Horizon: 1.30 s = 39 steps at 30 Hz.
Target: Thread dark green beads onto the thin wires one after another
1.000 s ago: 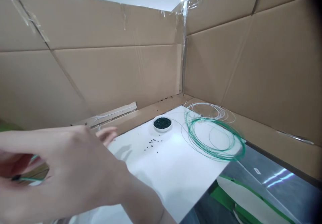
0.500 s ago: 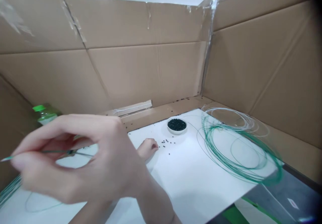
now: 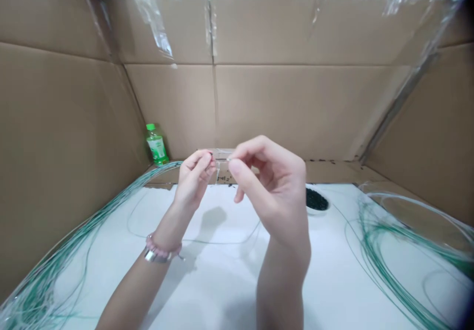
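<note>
Over the white board, left hand and right hand pinching fine wire, bead bowl behind

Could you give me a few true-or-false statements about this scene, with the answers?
1. The left hand wears a bracelet at its wrist. True.
2. The bottle stands to the right of the right hand. False: it stands left of both hands.
3. The bowl holds green wire. False: it holds black beads.
4. Green wire lies on both sides of the hands. True.
</note>
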### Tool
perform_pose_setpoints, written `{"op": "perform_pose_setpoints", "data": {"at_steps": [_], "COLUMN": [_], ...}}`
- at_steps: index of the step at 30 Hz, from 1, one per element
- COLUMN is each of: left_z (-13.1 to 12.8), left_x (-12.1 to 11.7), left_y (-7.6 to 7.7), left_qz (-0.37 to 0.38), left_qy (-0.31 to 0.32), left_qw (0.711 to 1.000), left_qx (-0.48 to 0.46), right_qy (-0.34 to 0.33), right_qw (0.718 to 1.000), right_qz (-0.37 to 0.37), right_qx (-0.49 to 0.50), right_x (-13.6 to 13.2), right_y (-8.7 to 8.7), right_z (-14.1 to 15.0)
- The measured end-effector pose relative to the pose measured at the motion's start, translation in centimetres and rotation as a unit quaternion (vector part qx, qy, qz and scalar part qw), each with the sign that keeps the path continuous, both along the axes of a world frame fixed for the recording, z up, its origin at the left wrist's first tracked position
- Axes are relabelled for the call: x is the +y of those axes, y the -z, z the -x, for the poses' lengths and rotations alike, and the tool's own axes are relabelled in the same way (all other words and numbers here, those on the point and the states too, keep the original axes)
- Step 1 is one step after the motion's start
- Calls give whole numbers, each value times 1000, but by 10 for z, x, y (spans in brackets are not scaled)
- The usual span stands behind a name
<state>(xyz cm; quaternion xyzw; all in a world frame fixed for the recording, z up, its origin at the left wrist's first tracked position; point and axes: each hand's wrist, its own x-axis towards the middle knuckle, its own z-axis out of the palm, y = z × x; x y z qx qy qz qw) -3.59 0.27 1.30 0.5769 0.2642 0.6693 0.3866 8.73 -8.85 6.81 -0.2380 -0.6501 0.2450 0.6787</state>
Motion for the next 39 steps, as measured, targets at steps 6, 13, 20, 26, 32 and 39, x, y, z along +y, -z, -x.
{"op": "perform_pose_setpoints", "data": {"at_steps": [6, 13, 20, 26, 32, 39], "left_z": [15, 15, 17, 17, 18, 20], "left_x": [-41, -49, -52, -53, -51, -48], "left_y": [-25, -29, -29, -30, -29, -28], "left_qz": [44, 26, 14, 15, -3, -25], "left_qy": [189, 282, 317, 293, 285, 277], "left_qw": [960, 930, 919, 931, 937, 944], "left_qx": [-202, -233, -233, -217, -200, -179], "right_qy": [92, 145, 195, 221, 233, 217], "right_qw": [993, 983, 972, 964, 957, 955], "right_qz": [-56, -92, -114, -119, -140, -161], "right_qx": [-51, -72, -67, -83, -105, -120], "right_x": [-3, 1, -4, -7, -8, -5], "right_y": [4, 10, 12, 13, 11, 12], "right_z": [24, 36, 41, 40, 37, 33]}}
